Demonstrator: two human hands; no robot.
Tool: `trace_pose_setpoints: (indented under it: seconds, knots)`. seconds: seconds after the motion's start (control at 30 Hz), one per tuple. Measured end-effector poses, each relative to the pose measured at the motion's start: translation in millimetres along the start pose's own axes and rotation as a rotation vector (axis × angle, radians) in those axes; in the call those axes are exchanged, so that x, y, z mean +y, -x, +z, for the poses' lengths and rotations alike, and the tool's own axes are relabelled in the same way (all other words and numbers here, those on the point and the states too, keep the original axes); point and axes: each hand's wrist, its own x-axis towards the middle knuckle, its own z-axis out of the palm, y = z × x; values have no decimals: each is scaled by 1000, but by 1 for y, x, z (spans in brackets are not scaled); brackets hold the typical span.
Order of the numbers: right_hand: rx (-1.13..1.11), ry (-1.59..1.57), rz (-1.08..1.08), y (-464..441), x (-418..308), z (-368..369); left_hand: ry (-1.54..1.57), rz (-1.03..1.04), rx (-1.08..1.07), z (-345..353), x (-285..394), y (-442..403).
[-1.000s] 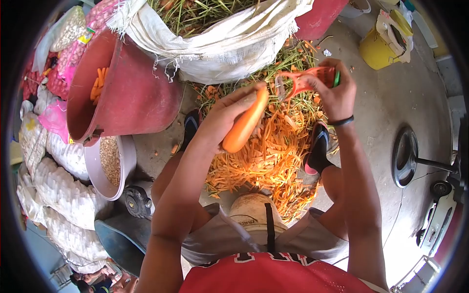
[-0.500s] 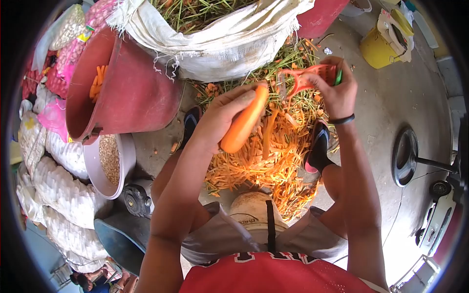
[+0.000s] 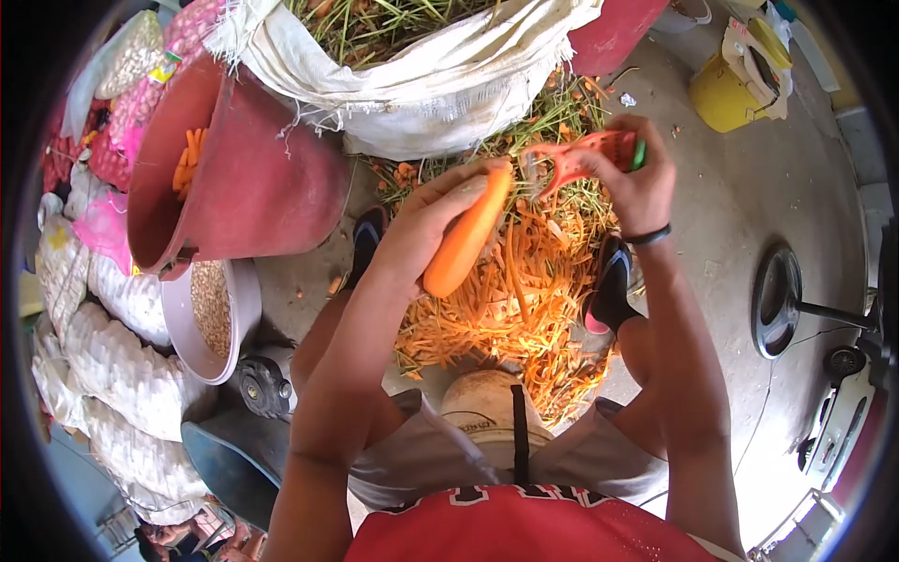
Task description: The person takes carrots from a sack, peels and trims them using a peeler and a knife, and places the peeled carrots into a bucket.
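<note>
Grasping a carrot [image 3: 466, 245] in the left hand [image 3: 434, 214], a peeler [image 3: 573, 166] in the right hand [image 3: 644, 192]; could nick the left hand by skidding off the curved side.

A yellow bucket [image 3: 719, 97] sits in the upper right of the frame. A round black base [image 3: 777, 330] is at the right. Big white bags [image 3: 131, 384] lie near a pale tub [image 3: 246, 304] at the left.

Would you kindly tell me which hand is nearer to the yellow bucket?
Right: the right hand, gripping the peeler, is below and left of the yellow bucket in the view; the left hand, holding a carrot, is farther left.
</note>
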Motion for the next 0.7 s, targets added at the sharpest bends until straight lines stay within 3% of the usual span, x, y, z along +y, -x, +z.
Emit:
trace_pose_setpoints:
  seconds: [0.07,0.13,0.23,0.27,0.33,0.43,0.57,0.7]
  knots:
    - [-134,-115,1,19,-34,11,52,32,130,-2,-2,-6]
    - [-286,-105,-368,29,-58,19,126,68,264,1,-8,-13]
    - [-205,0,-451,19,-48,12,0,-9,211,8,-6,-4]
    - [-166,22,-247,15,-30,9,-39,-60,203,12,-4,0]
    - [-59,189,-101,-7,-4,-6,-87,-66,119,6,-9,1]
    - [1,154,84,-14,22,-11,9,-68,24,6,-6,3]
    - [-234,-30,248,5,25,11,193,22,147,5,-9,-12]
    - [-665,320,311,21,7,27,309,90,78,11,-15,-24]
